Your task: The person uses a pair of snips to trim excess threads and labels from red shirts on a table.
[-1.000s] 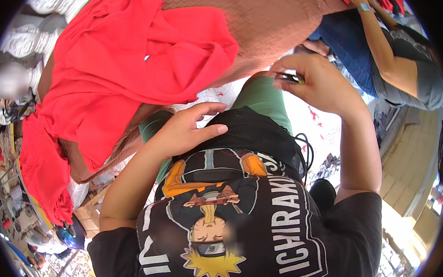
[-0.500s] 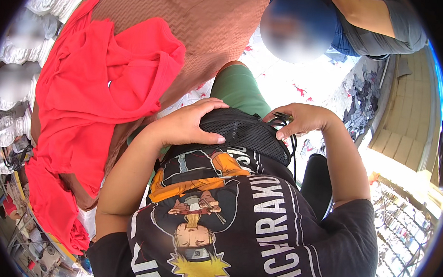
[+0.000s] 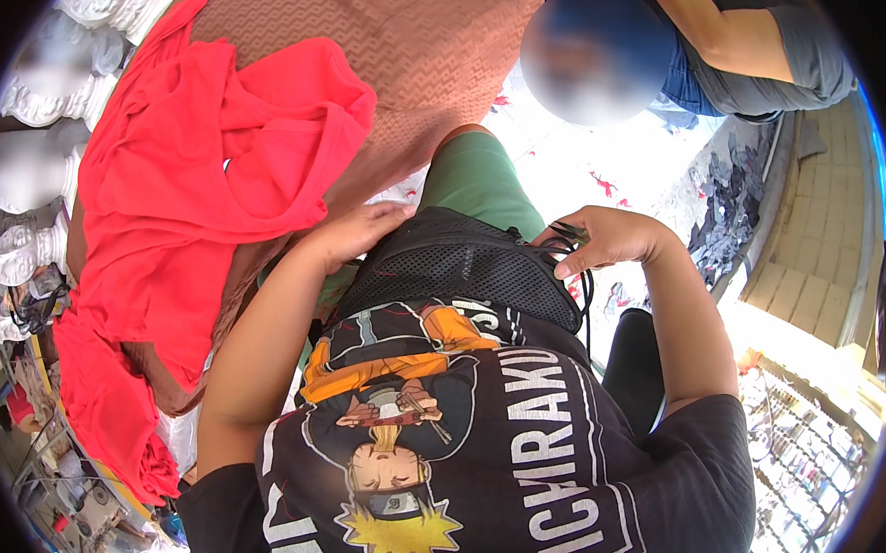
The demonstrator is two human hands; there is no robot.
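A black mesh waist bag (image 3: 464, 263) lies across my lap, at the hem of my printed black shirt. My left hand (image 3: 357, 234) is at the bag's left end, its fingers stretched out and the thumb partly out of sight; nothing shows in it. At the opposite end my right hand (image 3: 605, 240) has its fingers and thumb curled round dark looped cords (image 3: 568, 241) by the bag's corner. Whether something else sits among those loops cannot be made out. Red fabric (image 3: 214, 154) lies heaped to the left, close to my left forearm.
A brown textured cloth (image 3: 405, 54) covers the surface ahead and left. Large white cones or spools (image 3: 38, 170) line the far left. Another person (image 3: 775, 54) is at the upper right. Dark scraps (image 3: 723, 191) litter the floor, with a wire rack (image 3: 803, 476) at lower right.
My left hand has slid left and off the front of the mesh bag, uncovering more of it. My right hand stays almost where it was, at the cords.
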